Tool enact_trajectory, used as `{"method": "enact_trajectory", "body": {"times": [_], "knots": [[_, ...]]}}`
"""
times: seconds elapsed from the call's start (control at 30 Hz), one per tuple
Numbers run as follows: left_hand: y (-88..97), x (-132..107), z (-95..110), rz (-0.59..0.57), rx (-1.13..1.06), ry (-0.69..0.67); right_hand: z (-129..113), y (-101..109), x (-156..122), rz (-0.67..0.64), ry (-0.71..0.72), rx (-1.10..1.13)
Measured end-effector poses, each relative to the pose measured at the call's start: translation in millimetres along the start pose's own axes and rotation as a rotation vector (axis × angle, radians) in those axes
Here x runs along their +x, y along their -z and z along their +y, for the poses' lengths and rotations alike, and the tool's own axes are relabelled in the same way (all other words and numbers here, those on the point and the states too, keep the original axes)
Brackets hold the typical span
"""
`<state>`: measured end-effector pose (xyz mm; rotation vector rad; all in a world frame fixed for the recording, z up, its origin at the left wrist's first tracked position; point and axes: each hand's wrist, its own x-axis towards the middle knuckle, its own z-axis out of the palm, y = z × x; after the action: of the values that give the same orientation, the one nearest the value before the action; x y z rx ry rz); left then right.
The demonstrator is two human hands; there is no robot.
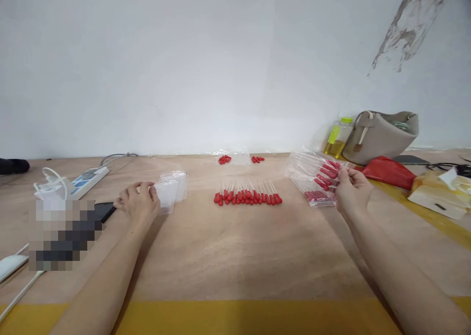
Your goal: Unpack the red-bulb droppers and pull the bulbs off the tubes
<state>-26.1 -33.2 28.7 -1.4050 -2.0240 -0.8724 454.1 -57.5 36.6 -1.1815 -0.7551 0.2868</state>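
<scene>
My left hand [140, 201], fingers curled, pinches the edge of a clear plastic bag [166, 195] at the left of a small overlapping stack of flat bags. On the right, my right hand [353, 192] closes its thumb and fingers on a clear bag of droppers [319, 185], whose red bulbs show through the plastic. Part of that bag is hidden behind the fingers. Between my hands, a row of loose droppers [248, 196] lies on the table, red bulbs towards me and thin clear stems pointing to the wall.
Two small groups of red bulbs [224, 160] lie near the wall beside clear plastic. A power strip [90, 182] with cables is at the left. At the right stand a bottle of yellow liquid [337, 138] and a grey bag [382, 136], with a red pouch [388, 173] and tissue pack [439, 195] nearby.
</scene>
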Motion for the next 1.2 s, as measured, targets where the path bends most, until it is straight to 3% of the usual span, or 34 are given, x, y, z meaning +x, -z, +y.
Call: {"method": "enact_trajectory", "body": {"times": [0.1,0.23,0.37,0.5,0.67,0.8,1.0,1.1,1.2], "knots": [[9.2,-7.7,23.3,-0.023,-0.173,-0.142,-20.8,-16.2,-37.7,-0.336,-0.348,0.271],[27.6,-29.7,52.2,-0.272,-0.604,-0.386,-22.1,-39.3,-110.1,-0.821,-0.583,0.26],[54.2,-67.0,77.9,-0.659,-0.823,-0.519,-6.1,-53.6,-155.2,-0.97,-0.667,0.253],[65.7,-99.9,90.7,-0.854,-0.783,-0.766,0.7,-54.3,-154.8,-1.05,-0.705,0.216],[50.7,-107.4,88.6,-0.925,-0.754,-0.903,-6.2,-48.5,-129.6,-1.311,-0.932,0.139],[41.2,-99.4,86.3,-0.883,-0.786,-0.907,-7.8,-51.2,-119.2,-1.37,-0.971,0.086],[43.3,-92.0,86.4,-0.91,-0.778,-0.871,-4.3,-60.7,-120.8,-1.307,-0.9,0.05],[48.6,-88.0,93.7,-0.951,-0.817,-0.868,-2.8,-63.2,-124.3,-1.278,-0.852,0.09],[49.0,-84.6,107.3,-0.906,-0.872,-0.888,-0.3,-64.3,-128.2,-1.235,-0.794,0.116]]}}
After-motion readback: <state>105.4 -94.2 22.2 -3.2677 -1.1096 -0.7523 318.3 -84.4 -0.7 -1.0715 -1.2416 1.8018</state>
